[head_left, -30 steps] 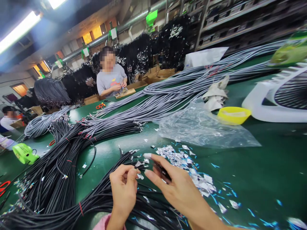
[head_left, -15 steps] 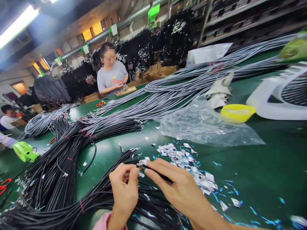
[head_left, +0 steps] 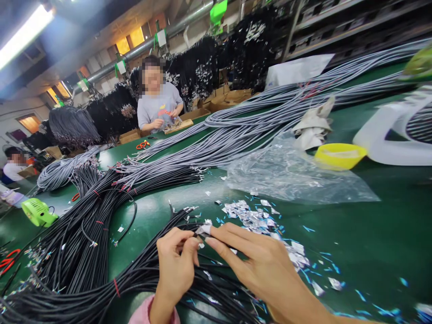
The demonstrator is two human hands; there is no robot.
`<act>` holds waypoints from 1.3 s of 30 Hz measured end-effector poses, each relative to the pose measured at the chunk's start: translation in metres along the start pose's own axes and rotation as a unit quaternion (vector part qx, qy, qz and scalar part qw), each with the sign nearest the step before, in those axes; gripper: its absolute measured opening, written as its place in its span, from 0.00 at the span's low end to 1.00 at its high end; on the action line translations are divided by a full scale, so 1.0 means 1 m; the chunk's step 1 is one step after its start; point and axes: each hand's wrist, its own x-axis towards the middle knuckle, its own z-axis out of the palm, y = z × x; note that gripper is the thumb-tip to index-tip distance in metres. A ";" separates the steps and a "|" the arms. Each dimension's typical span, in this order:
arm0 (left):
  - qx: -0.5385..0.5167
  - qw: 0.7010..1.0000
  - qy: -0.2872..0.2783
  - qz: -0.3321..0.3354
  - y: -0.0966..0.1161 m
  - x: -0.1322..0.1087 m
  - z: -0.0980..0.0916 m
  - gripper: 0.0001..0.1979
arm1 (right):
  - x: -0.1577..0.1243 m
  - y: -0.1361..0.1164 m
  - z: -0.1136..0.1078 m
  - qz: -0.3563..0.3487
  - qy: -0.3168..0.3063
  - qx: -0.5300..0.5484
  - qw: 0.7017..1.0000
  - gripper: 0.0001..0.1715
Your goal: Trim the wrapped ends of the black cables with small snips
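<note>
Just above the pile of black cables (head_left: pixel 135 279), my left hand (head_left: pixel 177 261) pinches a black cable (head_left: pixel 195 234) near its end, thumb against curled fingers. From the right, my right hand (head_left: pixel 253 261) meets it, thumb and index finger closing on a silvery-white piece of foil (head_left: pixel 203 229) at that cable end. The two sets of fingertips almost touch. My fingers partly hide the cable end, and the foil's edges are hard to separate from the fingertip. Cut cable ends (head_left: pixel 189 210) lie just beyond my hands.
Foil scraps (head_left: pixel 248 216) and blue bits litter the green table (head_left: pixel 371 234). Behind them lie a clear plastic bag (head_left: pixel 293 175), a yellow dish (head_left: pixel 340 156) and grey cables (head_left: pixel 216 148). A green fan (head_left: pixel 38 212) stands left. A co-worker (head_left: pixel 158 101) works across the table.
Both hands keep their pinch at the cable end, with only a slight shift. The view has moved a little. Across the table, the co-worker's hands have moved apart.
</note>
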 end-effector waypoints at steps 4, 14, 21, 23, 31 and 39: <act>-0.050 0.998 -0.034 -0.023 0.004 0.003 -0.002 0.22 | 0.001 -0.001 0.000 0.021 -0.010 0.026 0.999 0.30; 0.023 0.999 -0.022 0.023 0.001 0.002 -0.002 0.25 | -0.001 0.000 0.003 0.096 0.015 0.160 0.982 0.18; 0.084 0.982 -0.128 0.108 0.006 0.002 -0.009 0.28 | 0.001 -0.005 0.001 0.058 0.006 0.173 0.983 0.12; 0.106 0.976 -0.138 0.134 0.006 0.003 -0.011 0.28 | 0.002 -0.005 0.001 0.053 0.001 0.184 0.981 0.12; 0.176 0.973 -0.061 0.139 0.005 -0.001 -0.005 0.17 | 0.000 0.000 -0.003 0.038 -0.001 0.159 0.987 0.08; 0.021 0.994 -0.106 -0.021 0.002 -0.003 0.000 0.27 | 0.004 -0.007 0.004 0.118 -0.005 0.228 0.967 0.12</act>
